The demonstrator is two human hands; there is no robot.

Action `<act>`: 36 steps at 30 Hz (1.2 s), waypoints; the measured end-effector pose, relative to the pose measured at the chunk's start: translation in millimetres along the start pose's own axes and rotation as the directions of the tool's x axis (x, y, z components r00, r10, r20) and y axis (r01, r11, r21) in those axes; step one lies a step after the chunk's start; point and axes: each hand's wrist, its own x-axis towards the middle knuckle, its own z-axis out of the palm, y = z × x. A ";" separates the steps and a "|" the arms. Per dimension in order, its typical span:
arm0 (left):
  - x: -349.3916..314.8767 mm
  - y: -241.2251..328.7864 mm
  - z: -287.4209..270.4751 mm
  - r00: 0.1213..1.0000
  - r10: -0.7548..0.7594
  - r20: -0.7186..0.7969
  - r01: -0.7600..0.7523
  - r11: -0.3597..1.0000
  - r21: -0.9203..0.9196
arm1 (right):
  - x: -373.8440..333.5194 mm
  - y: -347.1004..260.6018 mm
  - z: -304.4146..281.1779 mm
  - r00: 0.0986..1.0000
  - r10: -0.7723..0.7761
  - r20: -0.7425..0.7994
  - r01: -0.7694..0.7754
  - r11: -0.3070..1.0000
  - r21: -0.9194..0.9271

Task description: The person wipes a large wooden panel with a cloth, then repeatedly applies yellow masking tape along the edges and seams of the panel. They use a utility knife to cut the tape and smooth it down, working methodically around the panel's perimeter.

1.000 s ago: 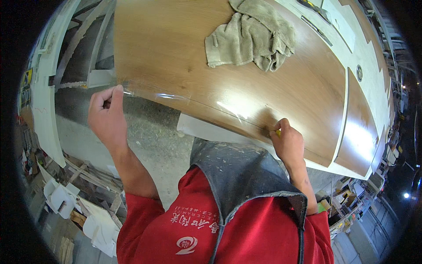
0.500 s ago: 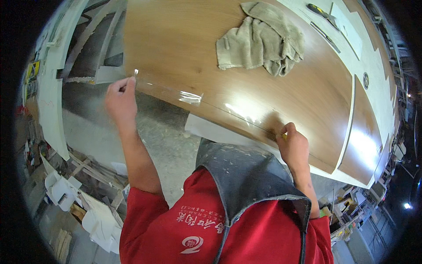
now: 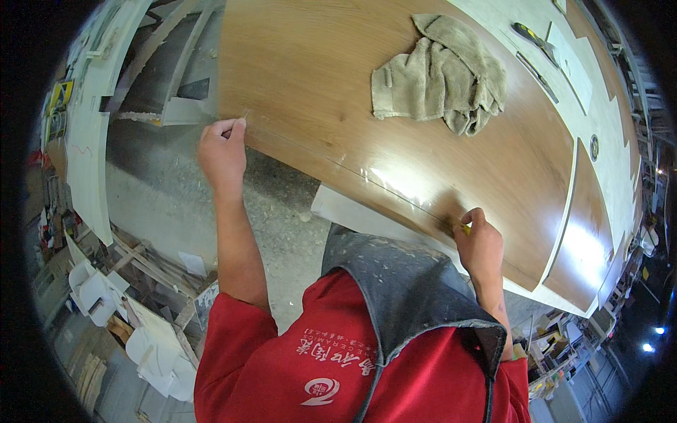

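A glossy wood-grain panel (image 3: 296, 63) spreads in front of me. At its near left corner, the thumb and fingers of my left hand (image 3: 224, 155) are pinched on the end of a clear plastic strip (image 3: 271, 132), which looks like tape and is hard to see. My right hand (image 3: 482, 243) is closed over the near edge, further right. Between its fingertips shows a small yellow thing (image 3: 465, 228) whose kind is hidden. A thin dark line runs along the panel between my hands, close to the near edge.
A crumpled tan cloth (image 3: 441, 81) lies on the panel. Beyond it, on a white surface, are a black-and-yellow handled tool (image 3: 532, 39), a thin dark tool (image 3: 537, 76) and a small round item (image 3: 594, 147). A narrower wood-grain piece (image 3: 582, 229) lies at the right.
The raised, shiny clear strip near my left hand now looks flatter against the panel. My left hand sits closer to the panel's corner. The whole view has shifted slightly.
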 end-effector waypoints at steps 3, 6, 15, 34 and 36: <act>-0.5 -0.9 3.3 1.000 0.007 -0.024 -0.008 1.000 -0.030 | -0.2 -0.7 -1.1 1.000 0.003 -0.001 -0.003 1.000 -0.005; -3.2 2.3 5.1 0.998 0.035 -0.060 -0.035 0.999 -0.004 | -0.1 -0.7 -1.7 1.000 0.002 -0.002 -0.002 1.000 -0.004; -10.3 -3.0 10.7 0.986 0.126 -0.109 -0.117 0.990 0.083 | 0.9 -1.7 -2.6 1.000 0.019 0.003 -0.019 1.000 0.006; -77.8 121.1 65.7 0.736 0.665 0.128 -0.674 0.738 0.038 | 3.1 -2.6 -5.0 0.995 0.088 0.052 -0.088 0.996 0.014; -87.8 125.2 81.6 0.669 0.715 0.203 -0.729 0.685 -0.011 | 3.1 -3.0 -5.1 0.997 0.072 0.036 -0.072 0.997 0.015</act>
